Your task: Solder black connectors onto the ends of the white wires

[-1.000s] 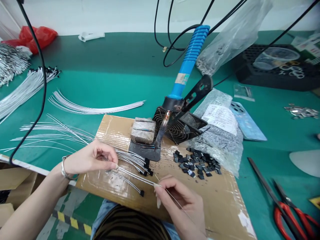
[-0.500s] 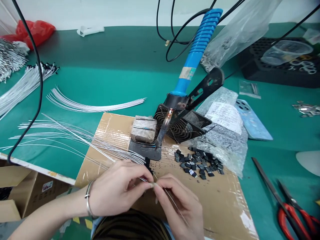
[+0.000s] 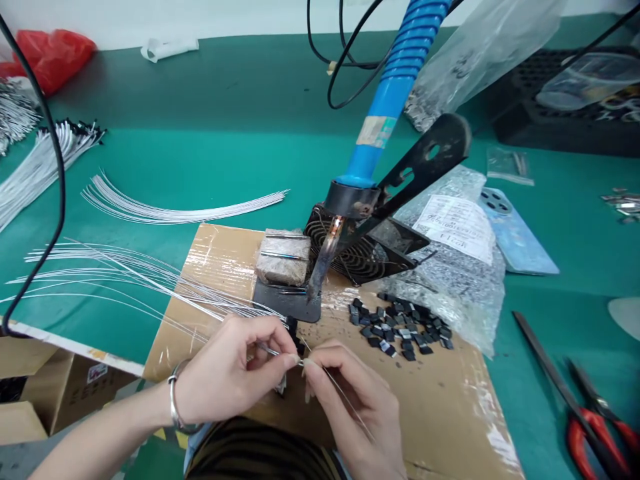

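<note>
My left hand (image 3: 240,373) is closed in a pinch on a thin, light-coloured cable (image 3: 267,349), whose end comes out at the fingertips. Just right of it, my right hand (image 3: 350,400) pinches a fine silvery wire (image 3: 350,403) that runs down across the palm. The fingertips of both hands almost meet, so the exact contact between cable and wire is hidden. Behind the left hand, a fanned bundle of white cables (image 3: 200,293) ends at black pieces (image 3: 292,330). Above them a blue-handled soldering iron (image 3: 387,100) hangs tip-down in a black stand (image 3: 425,167).
A wrapped block (image 3: 283,267) and a small fan (image 3: 360,257) stand on the cardboard (image 3: 425,413). Small black connectors (image 3: 400,327) lie in a pile at right. Bubble wrap (image 3: 465,280), a blue phone (image 3: 520,233) and red-handled scissors (image 3: 590,427) sit further right. More white cables (image 3: 185,212) lie at left.
The view has shifted slightly. My fingertips have moved a little apart, showing a short bit of cable end between them. Both hands keep their pinch.
</note>
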Demonstrator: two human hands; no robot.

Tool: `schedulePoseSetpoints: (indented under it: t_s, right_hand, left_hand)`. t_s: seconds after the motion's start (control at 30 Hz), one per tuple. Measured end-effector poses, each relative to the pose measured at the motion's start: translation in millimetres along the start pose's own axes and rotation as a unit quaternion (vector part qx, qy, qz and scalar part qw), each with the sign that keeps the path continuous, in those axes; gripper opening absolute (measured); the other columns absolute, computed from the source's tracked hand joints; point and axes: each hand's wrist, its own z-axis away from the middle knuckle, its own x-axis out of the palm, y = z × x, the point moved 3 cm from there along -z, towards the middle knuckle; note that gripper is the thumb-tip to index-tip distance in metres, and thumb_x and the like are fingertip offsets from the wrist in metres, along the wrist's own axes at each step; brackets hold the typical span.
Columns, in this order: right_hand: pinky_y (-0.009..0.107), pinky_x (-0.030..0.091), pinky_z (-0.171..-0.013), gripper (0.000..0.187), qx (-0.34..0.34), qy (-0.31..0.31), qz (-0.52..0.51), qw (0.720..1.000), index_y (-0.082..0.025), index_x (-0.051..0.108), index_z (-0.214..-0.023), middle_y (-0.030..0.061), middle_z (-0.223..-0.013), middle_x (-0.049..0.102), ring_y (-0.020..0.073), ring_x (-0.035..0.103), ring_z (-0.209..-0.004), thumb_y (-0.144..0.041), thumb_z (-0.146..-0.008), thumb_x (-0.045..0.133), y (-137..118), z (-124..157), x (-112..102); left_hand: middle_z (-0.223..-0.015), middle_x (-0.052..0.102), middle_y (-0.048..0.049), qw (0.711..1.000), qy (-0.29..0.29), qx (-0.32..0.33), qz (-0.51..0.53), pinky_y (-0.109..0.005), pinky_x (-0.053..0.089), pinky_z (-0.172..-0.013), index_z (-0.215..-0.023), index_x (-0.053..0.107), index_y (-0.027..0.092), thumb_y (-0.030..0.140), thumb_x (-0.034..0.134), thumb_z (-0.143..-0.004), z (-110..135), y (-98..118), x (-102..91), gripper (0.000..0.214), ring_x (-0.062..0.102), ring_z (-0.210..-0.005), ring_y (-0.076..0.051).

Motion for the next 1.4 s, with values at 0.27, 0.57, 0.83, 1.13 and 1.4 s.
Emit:
schedulePoseSetpoints:
  t_s: [0.27, 0.57, 0.83, 1.13, 1.4]
  right_hand:
    - [0.025, 0.057, -0.062, 0.04, 0.017, 0.048, -0.14, 0.989, -0.026, 0.085, -0.1, 0.0034, -0.081, 0.077, 0.0154, 0.07, -0.066, -0.046, -0.111, 0.052, 17.5, -5.1, -11.3]
    - [0.024, 0.058, -0.058, 0.025, 0.097, 0.103, -0.1, 0.985, -0.024, 0.086, -0.089, 0.0029, -0.072, 0.074, 0.0161, 0.067, -0.062, -0.046, -0.096, 0.078, 11.2, -2.7, -1.4]
    - [0.024, 0.05, -0.059, 0.02, 0.101, 0.107, -0.065, 0.987, -0.024, 0.081, -0.072, -0.0004, -0.062, 0.067, 0.0144, 0.06, -0.058, -0.035, -0.088, 0.082, -3.9, -3.9, 4.0]
    - [0.026, 0.052, -0.058, 0.021, 0.082, 0.106, -0.044, 0.99, -0.023, 0.08, -0.073, 0.0005, -0.06, 0.068, 0.0166, 0.063, -0.058, -0.035, -0.089, 0.081, -2.7, -3.4, 4.0]
    - [0.027, 0.053, -0.057, 0.023, 0.075, 0.116, -0.05, 0.989, -0.023, 0.08, -0.073, 0.0012, -0.061, 0.069, 0.0166, 0.064, -0.057, -0.038, -0.091, 0.081, -2.1, -2.4, 3.8]
  left_hand:
    - [-0.067, 0.058, 0.0016, 0.998, 0.051, -0.015, 0.028, -0.025, 0.028, -0.05, -0.079, 0.065, 0.016, 0.033, 0.067, -0.087, -1.4, -9.1, -2.6, 0.018, 0.038, -0.054, -0.01]
    - [-0.064, 0.055, 0.0042, 0.996, 0.054, 0.002, 0.076, -0.022, 0.029, -0.05, -0.078, 0.065, 0.016, 0.028, 0.069, -0.087, -2.2, -5.7, -4.1, 0.015, 0.039, -0.054, -0.009]
    - [-0.07, 0.068, -0.0017, 0.995, 0.069, 0.012, 0.064, -0.024, 0.041, -0.055, -0.079, 0.068, 0.016, 0.028, 0.07, -0.088, -1.8, -6.8, -3.3, 0.015, 0.055, -0.06, -0.012]
    - [-0.067, 0.067, -0.0013, 0.995, 0.077, 0.015, 0.059, -0.023, 0.038, -0.053, -0.078, 0.068, 0.016, 0.027, 0.07, -0.086, -1.5, -5.3, -1.6, 0.015, 0.052, -0.057, -0.011]
    - [-0.067, 0.062, 0.0002, 0.995, 0.073, 0.008, 0.065, -0.024, 0.035, -0.052, -0.079, 0.066, 0.017, 0.03, 0.07, -0.087, 0.2, -5.7, 0.3, 0.016, 0.048, -0.057, -0.011]
